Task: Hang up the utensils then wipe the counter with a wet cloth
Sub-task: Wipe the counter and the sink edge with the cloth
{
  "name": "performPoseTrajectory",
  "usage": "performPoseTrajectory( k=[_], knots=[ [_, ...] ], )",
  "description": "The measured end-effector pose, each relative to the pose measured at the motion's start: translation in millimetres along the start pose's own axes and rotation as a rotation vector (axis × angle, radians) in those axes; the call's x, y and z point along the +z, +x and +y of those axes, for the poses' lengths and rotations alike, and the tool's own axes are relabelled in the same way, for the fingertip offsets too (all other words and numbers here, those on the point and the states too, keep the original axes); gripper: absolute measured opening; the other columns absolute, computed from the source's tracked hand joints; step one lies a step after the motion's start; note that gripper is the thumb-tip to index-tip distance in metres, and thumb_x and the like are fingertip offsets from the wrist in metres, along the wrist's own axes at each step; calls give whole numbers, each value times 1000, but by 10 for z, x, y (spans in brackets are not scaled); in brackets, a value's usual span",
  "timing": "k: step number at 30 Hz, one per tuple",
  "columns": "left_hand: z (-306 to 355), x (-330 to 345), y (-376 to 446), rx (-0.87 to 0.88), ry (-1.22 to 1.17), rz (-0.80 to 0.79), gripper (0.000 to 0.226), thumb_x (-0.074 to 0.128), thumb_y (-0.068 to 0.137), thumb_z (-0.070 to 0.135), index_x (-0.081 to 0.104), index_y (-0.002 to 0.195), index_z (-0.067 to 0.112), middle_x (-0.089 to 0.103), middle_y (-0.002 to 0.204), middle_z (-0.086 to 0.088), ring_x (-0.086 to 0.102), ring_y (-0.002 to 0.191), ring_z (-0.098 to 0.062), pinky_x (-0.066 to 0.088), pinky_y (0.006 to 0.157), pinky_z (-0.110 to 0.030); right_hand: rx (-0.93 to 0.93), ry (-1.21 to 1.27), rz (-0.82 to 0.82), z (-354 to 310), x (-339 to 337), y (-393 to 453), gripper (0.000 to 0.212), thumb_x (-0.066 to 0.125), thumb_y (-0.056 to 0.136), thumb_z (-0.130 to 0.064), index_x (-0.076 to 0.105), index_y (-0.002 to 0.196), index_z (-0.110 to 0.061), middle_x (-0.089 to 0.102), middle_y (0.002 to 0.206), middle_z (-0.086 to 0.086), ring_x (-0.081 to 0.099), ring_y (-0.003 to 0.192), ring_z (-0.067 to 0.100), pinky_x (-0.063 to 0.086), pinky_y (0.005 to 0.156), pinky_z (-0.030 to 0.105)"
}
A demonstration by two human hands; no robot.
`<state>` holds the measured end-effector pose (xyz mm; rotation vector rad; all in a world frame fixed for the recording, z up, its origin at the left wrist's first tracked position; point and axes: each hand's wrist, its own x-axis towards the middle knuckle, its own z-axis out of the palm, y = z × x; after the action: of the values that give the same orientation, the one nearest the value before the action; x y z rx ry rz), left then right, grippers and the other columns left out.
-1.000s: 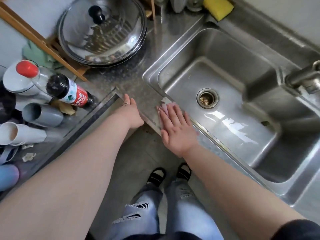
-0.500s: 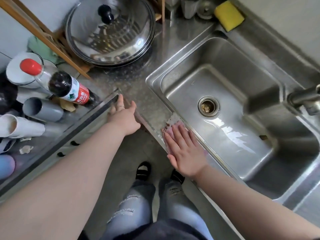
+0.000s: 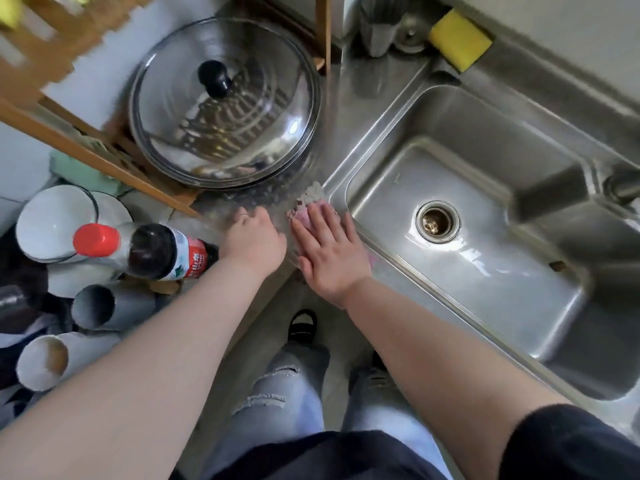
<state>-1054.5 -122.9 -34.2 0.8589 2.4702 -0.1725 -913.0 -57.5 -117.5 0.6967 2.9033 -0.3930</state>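
Right hand (image 3: 329, 251) lies flat, grip open, pressing the cloth (image 3: 309, 202) onto the counter (image 3: 363, 81); unwiped steel stretches ahead of its fingertips. Left hand (image 3: 254, 242) rests loosely curled, empty, just beside.

Pale wall (image 3: 571, 26) behind a steel sink (image 3: 467, 174), wooden rack (image 3: 69, 147), grey floor (image 3: 256, 341).

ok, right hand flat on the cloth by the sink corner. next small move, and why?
Probably push the pink-grey cloth forward along the speckled steel counter toward the yellow sponge. The right hand lies flat on it beside the steel sink rim, that strip ahead is bare, and the left hand rests on the counter, clear of that path.
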Motion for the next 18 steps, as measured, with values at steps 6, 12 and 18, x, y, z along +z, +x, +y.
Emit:
performPoseTrajectory(
  k=[6, 12, 18],
  knots=[
    [291, -314, 169, -1, 244, -241, 58, 35, 106, 19, 12, 155, -2, 18, 160, -25, 19, 149, -41, 26, 119, -47, 89, 7, -60, -232, -114, 645, 77, 25, 95, -51, -13, 160, -30, -16, 168, 9, -22, 153, 30, -7, 123, 54],
    [349, -96, 404, 59, 434, -378, 69, 40, 98, 14, 6, 157, 3, 9, 162, -20, 11, 147, -50, 16, 118, -61, 222, 70, -35, -302, -116, 727, 80, 26, 100, -56, -12, 160, -19, -19, 167, 14, -22, 153, 30, -5, 125, 49],
    [452, -216, 305, 56, 510, -454, 74, 48, 96, 35, 14, 158, 12, 3, 164, -15, 16, 146, -48, 12, 117, -64, 461, 172, 6, -208, -83, 176, 72, 26, 100, -44, 4, 162, -16, 18, 166, 16, 13, 154, 31, 4, 126, 46]
  ],
)
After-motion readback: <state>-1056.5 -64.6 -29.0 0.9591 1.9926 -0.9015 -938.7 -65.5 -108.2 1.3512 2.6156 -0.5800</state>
